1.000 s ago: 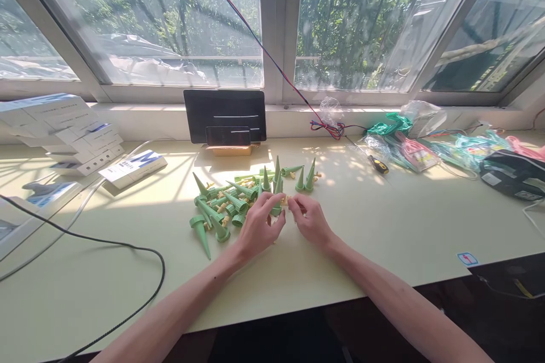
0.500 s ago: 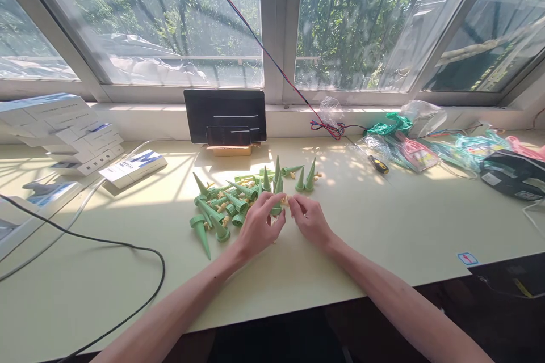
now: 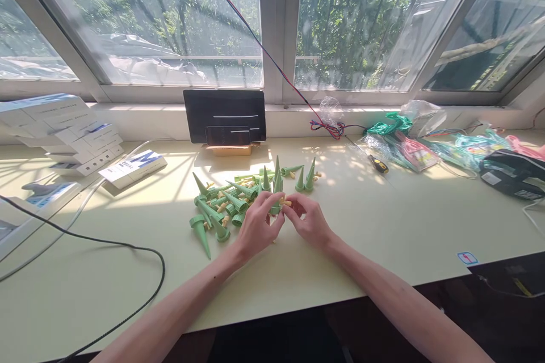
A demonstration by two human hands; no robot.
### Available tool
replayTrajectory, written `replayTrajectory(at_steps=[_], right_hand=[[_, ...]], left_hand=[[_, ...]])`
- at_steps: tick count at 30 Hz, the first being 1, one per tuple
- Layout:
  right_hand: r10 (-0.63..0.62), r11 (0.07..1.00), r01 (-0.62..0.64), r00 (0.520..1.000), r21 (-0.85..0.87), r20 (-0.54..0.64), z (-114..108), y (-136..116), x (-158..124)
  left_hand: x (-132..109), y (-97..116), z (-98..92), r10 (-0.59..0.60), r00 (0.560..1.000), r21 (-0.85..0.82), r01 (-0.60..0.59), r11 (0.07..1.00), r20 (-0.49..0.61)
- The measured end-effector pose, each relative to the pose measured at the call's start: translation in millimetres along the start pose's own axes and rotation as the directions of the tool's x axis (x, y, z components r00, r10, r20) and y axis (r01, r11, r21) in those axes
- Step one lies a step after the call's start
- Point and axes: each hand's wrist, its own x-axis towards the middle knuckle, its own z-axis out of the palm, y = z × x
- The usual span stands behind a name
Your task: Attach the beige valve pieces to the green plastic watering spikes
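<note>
My left hand (image 3: 260, 222) is closed around a green plastic watering spike (image 3: 276, 210), its pointed end up and its wide collar partly hidden by the fingers. My right hand (image 3: 313, 222) pinches a small yellow valve (image 3: 286, 202) at the side of that spike; whether the valve sits in the collar I cannot tell. Left of my hands lies a loose pile of green spikes (image 3: 235, 202), several with yellow valves on them. Two more spikes (image 3: 309, 177) stand upright behind my right hand.
A tablet (image 3: 224, 110) and a phone (image 3: 227, 136) lean on a small stand at the back. White boxes (image 3: 134, 169) are at the left, near a black cable (image 3: 140, 247). A screwdriver (image 3: 378, 164), bagged cords (image 3: 415, 150) and a black pouch (image 3: 513, 176) lie at the right.
My right fingers have shifted their pinch, the thumb now lower and closer to my left hand. More of the yellow valve shows. My left hand has hardly moved.
</note>
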Motion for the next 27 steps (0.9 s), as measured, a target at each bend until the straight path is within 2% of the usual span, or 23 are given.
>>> replayTrajectory(at_steps=[8,27], right_hand=[[0.029,0.999,-0.029,0.999,0.019,0.025,1,4,0],[0.039,0.995,-0.036,0.999,-0.095,0.026,1,14,0]], left_hand=[[0,0,1.0,0.007,1.000,-0.010,-0.007,1.000,-0.003],[-1,0,2.7,0.004,0.999,-0.037,-0.003,0.999,0.034]])
